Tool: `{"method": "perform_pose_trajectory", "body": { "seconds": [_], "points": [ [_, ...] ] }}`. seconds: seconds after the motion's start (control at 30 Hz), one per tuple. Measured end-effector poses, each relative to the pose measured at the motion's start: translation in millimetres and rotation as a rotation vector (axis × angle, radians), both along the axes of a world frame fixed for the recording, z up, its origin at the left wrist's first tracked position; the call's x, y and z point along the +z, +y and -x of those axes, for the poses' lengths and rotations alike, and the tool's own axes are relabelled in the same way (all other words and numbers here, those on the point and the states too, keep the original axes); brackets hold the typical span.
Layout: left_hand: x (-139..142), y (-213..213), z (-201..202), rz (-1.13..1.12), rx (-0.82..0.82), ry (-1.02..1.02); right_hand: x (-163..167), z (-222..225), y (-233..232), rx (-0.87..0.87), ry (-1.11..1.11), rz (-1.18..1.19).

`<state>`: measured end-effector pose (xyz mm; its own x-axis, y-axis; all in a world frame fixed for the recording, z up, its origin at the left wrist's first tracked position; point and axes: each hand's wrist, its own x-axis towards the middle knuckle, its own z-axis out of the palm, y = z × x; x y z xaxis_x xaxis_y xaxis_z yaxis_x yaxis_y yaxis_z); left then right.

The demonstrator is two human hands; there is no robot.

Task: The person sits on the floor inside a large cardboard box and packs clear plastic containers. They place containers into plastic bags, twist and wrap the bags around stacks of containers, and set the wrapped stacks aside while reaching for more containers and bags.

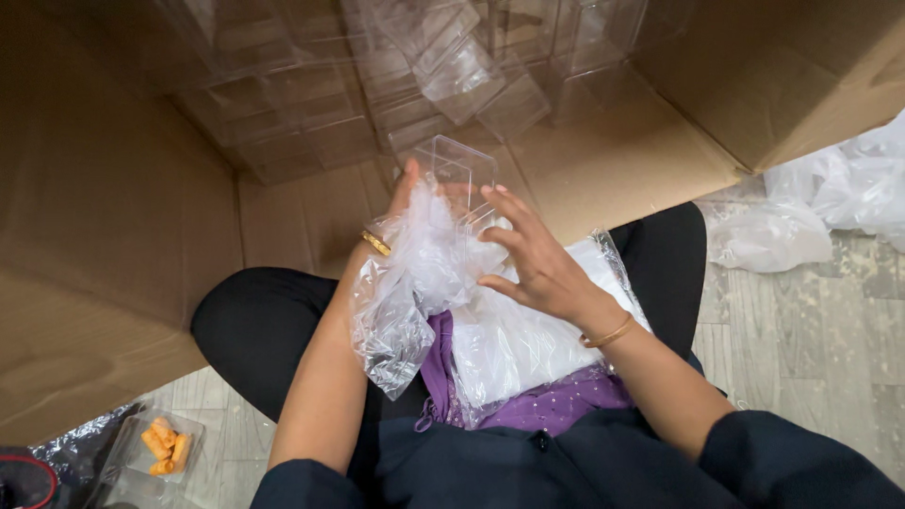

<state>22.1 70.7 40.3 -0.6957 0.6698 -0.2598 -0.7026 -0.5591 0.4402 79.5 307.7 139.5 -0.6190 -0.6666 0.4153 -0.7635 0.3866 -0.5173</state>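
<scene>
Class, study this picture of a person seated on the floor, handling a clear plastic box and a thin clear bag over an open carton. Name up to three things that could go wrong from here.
1. The clear box is held mainly by the left hand, with the right hand only touching it; it might slip into the carton.
2. The thin bag may tear on the box's corners.
3. Loose plastic wrap on the floor could be a slipping hazard.
</scene>
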Motion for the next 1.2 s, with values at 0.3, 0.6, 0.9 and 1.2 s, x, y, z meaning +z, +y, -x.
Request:
{"method": "perform_pose_trajectory", "body": {
  "seconds": [0.3,0.6,0.9,1.2],
  "points": [
    [-19.5,5.2,7.6,0.185,-0.055,0.069,8.4,24.0,32.2,-0.091,-0.555,0.304],
    [-36.1,14.3,8.9,0.275,-0.048,0.052,28.6,36.3,7.0,-0.085,-0.405,0.056],
    [-18.4,12.8,-3.0,0.490,-0.084,0.032,32.7,40.0,4.9,-0.084,-0.299,-0.128],
    [-10.7,17.7,-1.2,0.414,-0.113,0.068,24.1,40.4,6.0,-0.126,-0.323,-0.177]
  ]
}}
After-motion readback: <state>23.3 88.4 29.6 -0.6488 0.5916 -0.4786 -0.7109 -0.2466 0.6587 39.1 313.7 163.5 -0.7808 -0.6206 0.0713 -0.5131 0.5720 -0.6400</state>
